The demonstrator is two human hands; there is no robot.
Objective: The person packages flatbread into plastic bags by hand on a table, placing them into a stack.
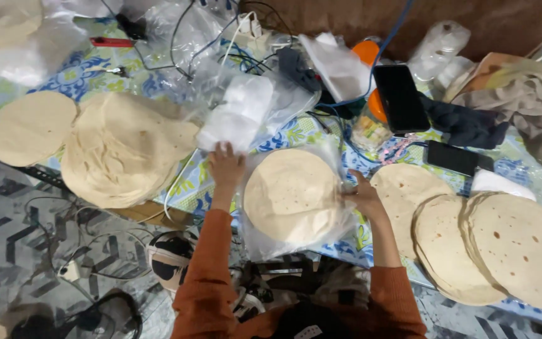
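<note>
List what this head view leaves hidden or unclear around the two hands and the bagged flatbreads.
- Head view: how many flatbreads the clear bag holds; only the top one shows.
- Right hand: fingertips hidden at the bag's edge, grip unclear.
- Left hand: palm faces down, contact unclear.
- Large loose stack: count too fine to tell.

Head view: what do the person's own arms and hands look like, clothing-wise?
Both arms wear long rust-orange sleeves of soft fabric, ending at the wrists. The left hand and right hand are bare: no gloves, and no rings, watch or markings visible.
</note>
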